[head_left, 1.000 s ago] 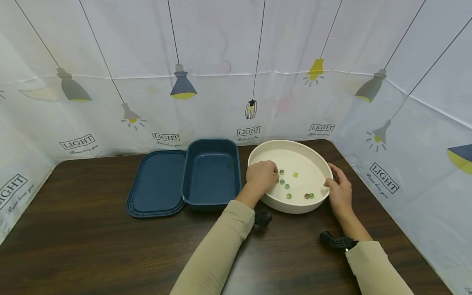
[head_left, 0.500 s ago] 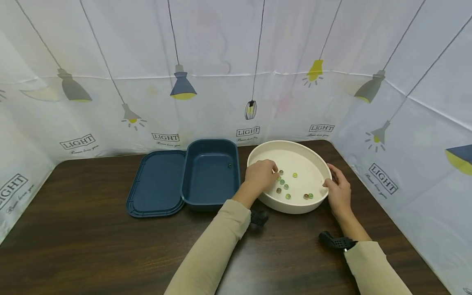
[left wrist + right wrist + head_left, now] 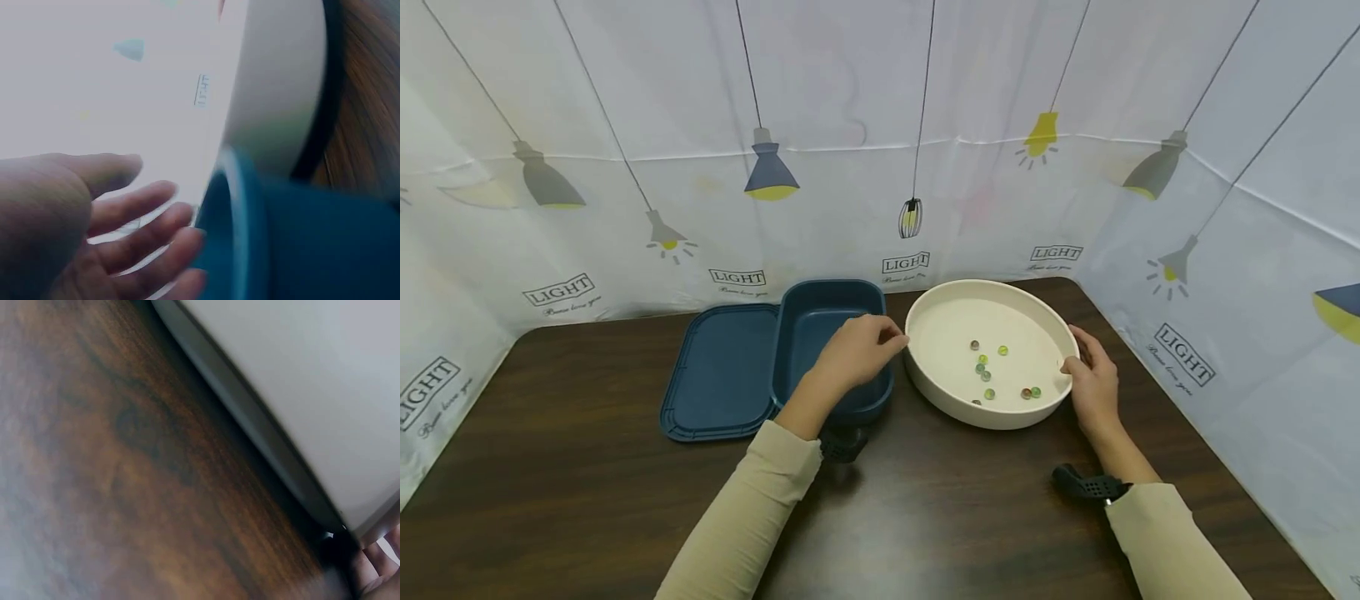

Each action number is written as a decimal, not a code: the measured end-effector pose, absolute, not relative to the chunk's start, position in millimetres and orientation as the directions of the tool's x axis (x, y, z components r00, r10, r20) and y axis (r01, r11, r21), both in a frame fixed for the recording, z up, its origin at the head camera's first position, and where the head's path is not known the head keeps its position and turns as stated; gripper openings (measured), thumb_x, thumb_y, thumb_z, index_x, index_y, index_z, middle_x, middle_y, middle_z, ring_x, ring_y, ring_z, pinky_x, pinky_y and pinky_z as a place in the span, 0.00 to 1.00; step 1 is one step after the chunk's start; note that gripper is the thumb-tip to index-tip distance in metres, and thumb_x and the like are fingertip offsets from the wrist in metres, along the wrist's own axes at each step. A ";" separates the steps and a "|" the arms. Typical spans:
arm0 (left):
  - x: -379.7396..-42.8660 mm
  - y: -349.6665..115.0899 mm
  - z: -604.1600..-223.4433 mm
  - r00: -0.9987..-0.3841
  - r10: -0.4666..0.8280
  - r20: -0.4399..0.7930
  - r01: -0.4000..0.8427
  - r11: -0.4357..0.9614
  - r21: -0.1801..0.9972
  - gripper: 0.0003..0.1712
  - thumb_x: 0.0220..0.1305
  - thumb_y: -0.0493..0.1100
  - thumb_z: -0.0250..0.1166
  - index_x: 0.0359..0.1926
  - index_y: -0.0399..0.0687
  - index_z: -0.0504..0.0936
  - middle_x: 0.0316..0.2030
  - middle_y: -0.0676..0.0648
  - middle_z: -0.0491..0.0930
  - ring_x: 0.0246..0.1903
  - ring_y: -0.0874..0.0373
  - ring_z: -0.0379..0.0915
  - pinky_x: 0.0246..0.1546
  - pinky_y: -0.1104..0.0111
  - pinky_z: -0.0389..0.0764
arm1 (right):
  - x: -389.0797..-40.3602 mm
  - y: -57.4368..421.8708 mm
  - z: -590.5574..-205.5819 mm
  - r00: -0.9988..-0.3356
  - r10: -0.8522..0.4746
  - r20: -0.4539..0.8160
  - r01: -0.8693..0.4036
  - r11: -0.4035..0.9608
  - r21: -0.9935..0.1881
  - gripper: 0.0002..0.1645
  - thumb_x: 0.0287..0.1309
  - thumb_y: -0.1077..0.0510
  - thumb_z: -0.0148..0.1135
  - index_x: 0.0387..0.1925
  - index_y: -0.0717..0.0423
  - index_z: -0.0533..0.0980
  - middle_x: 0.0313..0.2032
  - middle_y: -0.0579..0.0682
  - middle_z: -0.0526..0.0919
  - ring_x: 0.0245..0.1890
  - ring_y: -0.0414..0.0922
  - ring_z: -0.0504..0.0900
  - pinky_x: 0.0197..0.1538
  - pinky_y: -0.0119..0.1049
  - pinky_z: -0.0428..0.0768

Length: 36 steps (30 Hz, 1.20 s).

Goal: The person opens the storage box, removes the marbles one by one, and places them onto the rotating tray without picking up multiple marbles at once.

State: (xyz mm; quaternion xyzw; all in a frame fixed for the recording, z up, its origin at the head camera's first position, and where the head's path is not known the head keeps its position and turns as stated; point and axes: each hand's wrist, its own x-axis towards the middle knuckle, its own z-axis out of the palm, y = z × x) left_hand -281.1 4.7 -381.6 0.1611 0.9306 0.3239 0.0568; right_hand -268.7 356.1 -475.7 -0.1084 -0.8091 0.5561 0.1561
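My left hand hovers over the right side of a dark blue rectangular container. In the left wrist view its fingers are loosely bent and apart from the thumb, and no marble shows between them. My right hand grips the right rim of a round cream tray, thumb over the edge and fingers outside. Several glass marbles, among them a yellow-green marble and a reddish marble, lie on the tray's floor. What lies inside the blue container under my left hand is hidden.
A flat dark blue lid lies left of the container, against its side. All stand on a dark wooden table. A white curtain printed with lamps rises behind and at both sides.
My left hand has moved left from among the marbles, out of the tray, to above the blue container, its fingers loosening. My right hand keeps hold of the tray's rim.
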 end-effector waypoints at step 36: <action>-272.2 -51.8 -391.0 -0.819 0.232 -0.525 0.139 0.968 0.210 0.33 0.80 0.60 0.44 0.67 0.39 0.74 0.72 0.37 0.68 0.68 0.43 0.69 0.64 0.49 0.72 | -270.0 355.0 -473.1 -0.923 0.363 0.123 0.021 0.368 -0.930 0.41 0.60 0.67 0.43 0.76 0.47 0.62 0.74 0.52 0.67 0.73 0.48 0.67 0.64 0.33 0.72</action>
